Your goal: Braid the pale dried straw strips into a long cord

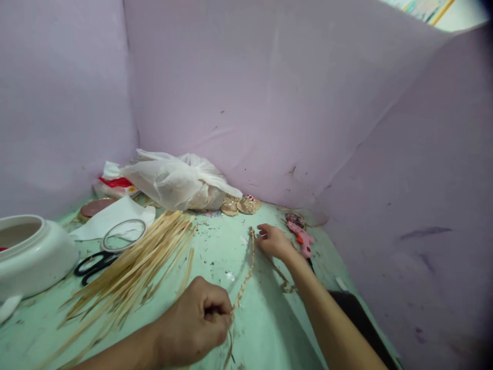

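Note:
My left hand [204, 313] is closed with the thumb and finger pinching a thin braided straw cord [247, 277]. From that pinch the braid rises away from me to a frayed tip, and loose strands trail below my fist. My right hand [275, 241] is just right of the tip, its fingers apart and nothing visible in them. Under the right wrist, another stretch of braid [283, 280] curls on the green tabletop [219, 241]; whether it joins the first cannot be told. Left of my hands lies a bundle of flat straw strips [134, 267].
Black scissors [96, 264] and a tape roll [125, 249] lie by the straw, near a white pot [42, 262]. Behind are a white plastic bag [177, 180] and woven straw discs [248, 204]. A pink glue gun [302, 239] sits right. Lilac walls [231, 92] surround the table.

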`<control>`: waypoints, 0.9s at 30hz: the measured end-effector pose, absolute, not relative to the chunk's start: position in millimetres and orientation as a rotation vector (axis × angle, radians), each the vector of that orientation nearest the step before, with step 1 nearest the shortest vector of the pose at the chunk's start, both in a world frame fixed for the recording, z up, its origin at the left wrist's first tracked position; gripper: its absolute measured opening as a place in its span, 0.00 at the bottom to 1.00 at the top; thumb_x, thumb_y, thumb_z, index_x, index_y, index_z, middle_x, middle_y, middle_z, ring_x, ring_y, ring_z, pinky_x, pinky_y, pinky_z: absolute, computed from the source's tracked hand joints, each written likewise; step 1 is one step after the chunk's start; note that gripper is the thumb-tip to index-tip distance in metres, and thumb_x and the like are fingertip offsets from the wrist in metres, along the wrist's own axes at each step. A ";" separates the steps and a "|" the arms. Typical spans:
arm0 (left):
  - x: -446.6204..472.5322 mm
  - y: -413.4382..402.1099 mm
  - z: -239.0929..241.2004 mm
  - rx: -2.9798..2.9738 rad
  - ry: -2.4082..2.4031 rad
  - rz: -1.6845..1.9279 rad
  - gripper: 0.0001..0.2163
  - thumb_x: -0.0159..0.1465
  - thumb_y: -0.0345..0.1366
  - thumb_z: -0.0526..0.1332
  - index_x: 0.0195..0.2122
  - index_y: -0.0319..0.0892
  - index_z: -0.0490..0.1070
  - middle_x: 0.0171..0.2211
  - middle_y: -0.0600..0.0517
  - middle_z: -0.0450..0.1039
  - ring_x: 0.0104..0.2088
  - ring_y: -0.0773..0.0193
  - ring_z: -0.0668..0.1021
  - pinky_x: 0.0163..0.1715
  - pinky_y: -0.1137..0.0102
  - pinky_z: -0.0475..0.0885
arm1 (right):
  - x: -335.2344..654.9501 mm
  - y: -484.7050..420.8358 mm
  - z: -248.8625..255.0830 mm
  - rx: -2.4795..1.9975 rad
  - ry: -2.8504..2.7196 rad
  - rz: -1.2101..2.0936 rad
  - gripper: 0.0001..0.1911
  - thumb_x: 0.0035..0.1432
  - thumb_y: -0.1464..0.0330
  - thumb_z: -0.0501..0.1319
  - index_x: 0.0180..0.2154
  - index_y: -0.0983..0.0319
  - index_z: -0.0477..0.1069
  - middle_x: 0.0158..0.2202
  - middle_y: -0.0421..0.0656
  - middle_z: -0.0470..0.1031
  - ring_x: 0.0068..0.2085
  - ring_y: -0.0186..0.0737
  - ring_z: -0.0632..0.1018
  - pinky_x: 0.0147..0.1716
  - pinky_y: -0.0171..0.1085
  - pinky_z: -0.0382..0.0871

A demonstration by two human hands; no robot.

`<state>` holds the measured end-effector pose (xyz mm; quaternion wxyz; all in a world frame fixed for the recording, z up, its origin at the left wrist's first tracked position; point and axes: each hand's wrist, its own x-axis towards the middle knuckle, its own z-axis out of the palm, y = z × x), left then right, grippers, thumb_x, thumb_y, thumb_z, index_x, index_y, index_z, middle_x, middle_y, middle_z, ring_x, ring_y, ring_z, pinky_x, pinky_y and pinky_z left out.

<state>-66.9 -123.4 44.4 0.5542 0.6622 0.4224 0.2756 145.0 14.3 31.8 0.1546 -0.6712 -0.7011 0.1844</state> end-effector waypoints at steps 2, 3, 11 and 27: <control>-69.0 -124.9 46.7 1.497 1.023 0.728 0.08 0.48 0.35 0.54 0.15 0.38 0.59 0.13 0.58 0.50 0.17 0.75 0.56 0.16 0.77 0.49 | 134.9 23.1 18.4 -1.884 -1.972 0.516 0.19 0.41 0.73 0.57 0.40 0.65 0.70 0.35 0.47 0.74 0.34 0.38 0.72 0.31 0.31 0.59; -70.4 -124.2 48.0 1.433 1.049 0.785 0.08 0.48 0.36 0.55 0.16 0.38 0.60 0.13 0.58 0.50 0.16 0.75 0.55 0.15 0.77 0.49 | 130.1 26.3 14.3 -1.872 -1.940 0.507 0.17 0.41 0.74 0.56 0.37 0.65 0.71 0.34 0.47 0.74 0.34 0.39 0.72 0.31 0.32 0.59; -79.2 -48.9 74.5 0.341 1.187 1.495 0.06 0.52 0.30 0.52 0.19 0.39 0.57 0.13 0.57 0.58 0.11 0.76 0.58 0.10 0.80 0.52 | 112.2 -0.1 15.3 -1.561 -1.361 0.835 0.16 0.44 0.71 0.52 0.40 0.65 0.63 0.21 0.37 0.67 0.20 0.31 0.67 0.20 0.30 0.58; 0.5 -28.1 28.5 0.749 1.285 1.526 0.09 0.55 0.41 0.52 0.27 0.41 0.63 0.25 0.53 0.69 0.24 0.66 0.72 0.26 0.71 0.66 | 99.7 -37.9 25.7 -1.560 -1.351 0.485 0.02 0.43 0.72 0.55 0.23 0.61 0.61 0.17 0.35 0.63 0.18 0.31 0.63 0.20 0.30 0.54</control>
